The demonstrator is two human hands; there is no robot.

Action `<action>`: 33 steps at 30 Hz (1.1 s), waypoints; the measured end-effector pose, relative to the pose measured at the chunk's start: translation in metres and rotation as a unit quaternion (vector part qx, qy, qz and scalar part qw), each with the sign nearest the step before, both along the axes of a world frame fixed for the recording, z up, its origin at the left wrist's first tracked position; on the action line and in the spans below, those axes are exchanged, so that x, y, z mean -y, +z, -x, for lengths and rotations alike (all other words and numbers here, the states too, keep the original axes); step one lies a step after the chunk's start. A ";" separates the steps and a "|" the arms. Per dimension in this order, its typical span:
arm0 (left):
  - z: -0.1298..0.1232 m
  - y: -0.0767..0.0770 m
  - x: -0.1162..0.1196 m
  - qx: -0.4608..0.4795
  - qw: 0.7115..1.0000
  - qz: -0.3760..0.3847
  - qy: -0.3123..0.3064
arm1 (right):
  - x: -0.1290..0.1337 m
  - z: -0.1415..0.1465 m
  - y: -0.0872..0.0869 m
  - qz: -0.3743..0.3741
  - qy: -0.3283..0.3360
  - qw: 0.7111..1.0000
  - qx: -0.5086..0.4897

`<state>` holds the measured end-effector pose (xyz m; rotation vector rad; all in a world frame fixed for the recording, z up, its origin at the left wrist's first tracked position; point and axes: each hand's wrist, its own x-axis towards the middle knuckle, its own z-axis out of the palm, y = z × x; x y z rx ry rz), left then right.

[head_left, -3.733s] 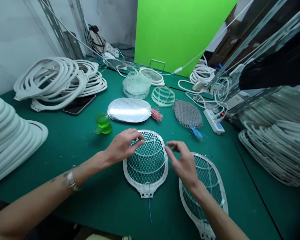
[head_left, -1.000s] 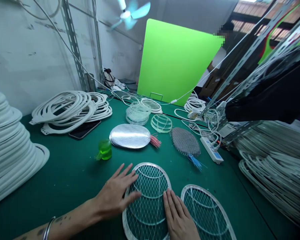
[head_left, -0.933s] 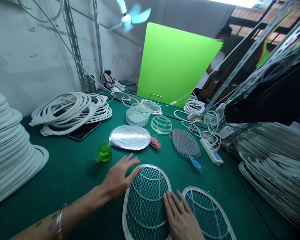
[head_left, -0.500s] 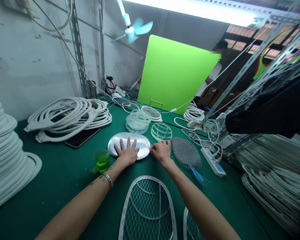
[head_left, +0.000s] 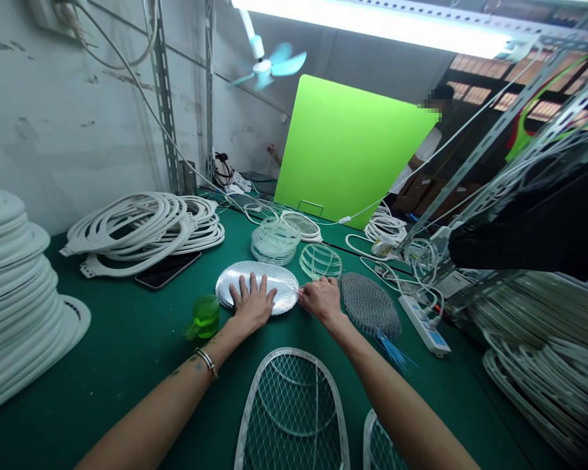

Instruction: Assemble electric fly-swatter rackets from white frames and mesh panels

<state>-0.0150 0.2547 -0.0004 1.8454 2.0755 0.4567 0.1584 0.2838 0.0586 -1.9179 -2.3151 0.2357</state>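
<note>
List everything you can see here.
oval metal mesh panel: one, silver, mid-bench, pink wires
oval wire mesh: one, grey, right of panel, blue wires
plastic rings: one stack, clear, behind panel
green plastic piece: one, translucent green, left of panel
meshed racket frames: two, white, nearest the person
coiled frames: two piles, white, back left and far right
frame stack: one, white, far left
smartphone: one, black, beside left pile
power strip: one, white, right
green board: one, bright green, behind bench
left hand: one, flat on panel
right hand: one, at panel's pink wires

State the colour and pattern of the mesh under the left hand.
The mesh panel is silver with a fine diamond pattern; the head view shows it best.
</note>
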 end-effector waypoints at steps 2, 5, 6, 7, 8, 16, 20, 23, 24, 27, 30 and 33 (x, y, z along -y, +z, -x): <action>0.001 0.001 0.001 -0.001 1.000 -0.016 -0.004 | 0.000 -0.002 0.001 0.014 -0.019 0.999 -0.050; 0.000 0.008 0.007 -0.014 0.995 -0.088 -0.048 | -0.005 -0.005 0.009 0.051 -0.055 0.986 -0.148; -0.001 0.010 0.009 -0.031 0.986 -0.146 -0.075 | -0.007 -0.006 0.014 0.069 -0.062 0.978 -0.187; -0.002 0.012 0.011 -0.051 0.971 -0.213 -0.097 | -0.008 -0.006 0.018 0.089 -0.066 0.968 -0.227; -0.002 0.014 0.013 -0.070 0.952 -0.277 -0.110 | -0.007 -0.006 0.024 0.110 -0.068 0.955 -0.267; 0.002 0.057 0.046 -0.087 0.839 -0.468 -0.264 | 0.082 -0.025 0.056 0.301 -0.097 0.701 -0.639; 0.001 0.064 0.104 -0.089 0.775 -0.434 -0.451 | 0.184 -0.026 0.037 0.245 -0.172 0.593 -0.747; 0.009 0.043 0.157 -0.104 0.801 -0.349 -0.475 | 0.256 -0.018 0.008 0.275 -0.317 0.556 -0.718; 0.012 0.034 0.174 -0.105 0.808 -0.318 -0.485 | 0.275 -0.014 -0.004 0.285 -0.348 0.548 -0.706; 0.022 0.011 0.209 -0.085 0.825 -0.241 -0.505 | 0.308 -0.003 -0.032 0.288 -0.391 0.529 -0.696; 0.029 0.002 0.220 -0.068 0.846 -0.185 -0.496 | 0.316 0.006 -0.047 0.274 -0.403 0.519 -0.703; 0.032 0.002 0.216 -0.061 0.851 -0.163 -0.496 | 0.311 0.011 -0.051 0.261 -0.399 0.513 -0.714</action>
